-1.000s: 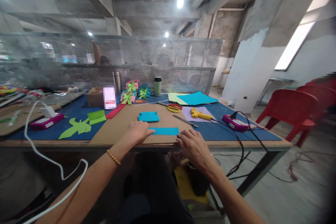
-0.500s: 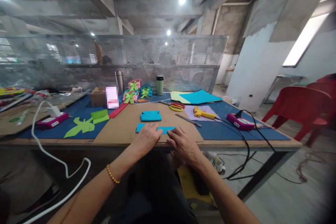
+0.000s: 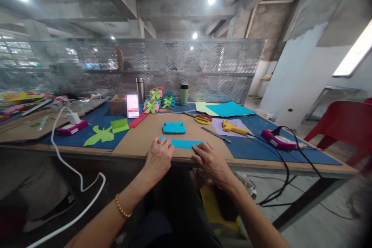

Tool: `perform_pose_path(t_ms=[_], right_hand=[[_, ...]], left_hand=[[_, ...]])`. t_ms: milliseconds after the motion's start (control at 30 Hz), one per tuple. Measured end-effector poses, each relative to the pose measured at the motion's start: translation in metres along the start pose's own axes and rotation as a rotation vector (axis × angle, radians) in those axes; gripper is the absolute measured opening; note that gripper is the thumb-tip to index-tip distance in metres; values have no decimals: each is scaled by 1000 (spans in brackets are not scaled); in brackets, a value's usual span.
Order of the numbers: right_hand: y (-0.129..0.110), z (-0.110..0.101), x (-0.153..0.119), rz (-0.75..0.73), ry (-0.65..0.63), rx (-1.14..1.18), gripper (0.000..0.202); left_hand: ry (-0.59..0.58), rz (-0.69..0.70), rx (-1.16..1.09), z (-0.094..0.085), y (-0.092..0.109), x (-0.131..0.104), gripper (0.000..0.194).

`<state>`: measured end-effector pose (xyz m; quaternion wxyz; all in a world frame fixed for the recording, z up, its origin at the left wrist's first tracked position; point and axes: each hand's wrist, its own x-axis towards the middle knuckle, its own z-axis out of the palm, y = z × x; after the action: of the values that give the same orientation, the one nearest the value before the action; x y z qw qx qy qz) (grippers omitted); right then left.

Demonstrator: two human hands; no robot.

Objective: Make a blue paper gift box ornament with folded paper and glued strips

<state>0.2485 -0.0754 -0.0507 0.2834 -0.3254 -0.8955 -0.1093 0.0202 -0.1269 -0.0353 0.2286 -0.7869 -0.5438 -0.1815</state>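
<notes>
A folded blue paper strip (image 3: 183, 144) lies flat across a brown cardboard sheet (image 3: 136, 138) near the table's front edge. My left hand (image 3: 159, 155) is at its left end, fingers curled over the paper and rings showing. At the right end, my right hand (image 3: 211, 159) grips the strip's lower edge with bent fingers. The fingertips of both hands are partly hidden. Just beyond the strip sits a folded blue paper piece (image 3: 173, 128). A metal blade-like tool (image 3: 216, 135) rests on the cardboard to the right, with red-and-yellow scissors (image 3: 202, 118) behind it.
A yellow glue gun (image 3: 235, 128) lies on purple paper at the right, its cord running to a purple power box (image 3: 277, 140). Green paper cutouts (image 3: 100, 135) are on the left. Behind stand a green bottle (image 3: 184, 95), a steel flask (image 3: 140, 90) and blue sheets (image 3: 231, 109).
My left hand has slid left along the strip to its left end, uncovering the middle. My right hand stays near the right end. The whole view has shifted slightly.
</notes>
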Motion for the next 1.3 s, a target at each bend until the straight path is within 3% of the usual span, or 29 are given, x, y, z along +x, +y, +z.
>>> perform_pose_path(t_ms=[367, 500, 633, 800, 900, 967, 1100, 1300], right_hand=[[-2, -2, 0, 10, -1, 7, 22], [-2, -2, 1, 8, -2, -12, 21], [-3, -2, 0, 7, 5, -16, 18], [-1, -2, -1, -6, -11, 2, 18], [1, -2, -1, -24, -35, 21, 19], [2, -1, -1, -29, -32, 17, 22], [2, -1, -1, -30, -2, -18, 24], [-1, -4, 0, -15, -10, -19, 23]], left_hand=[[4, -106, 16, -5, -36, -25, 33], [3, -85, 80, -9, -38, -25, 32], [18, -79, 93, -11, -18, -8, 30], [-5, 53, -191, 0, 30, 16, 30], [-8, 52, -279, 12, 49, 18, 49], [22, 31, -273, 18, 51, 13, 54], [61, -69, -189, 17, 35, -1, 46], [30, -182, -43, 5, -12, -27, 39]])
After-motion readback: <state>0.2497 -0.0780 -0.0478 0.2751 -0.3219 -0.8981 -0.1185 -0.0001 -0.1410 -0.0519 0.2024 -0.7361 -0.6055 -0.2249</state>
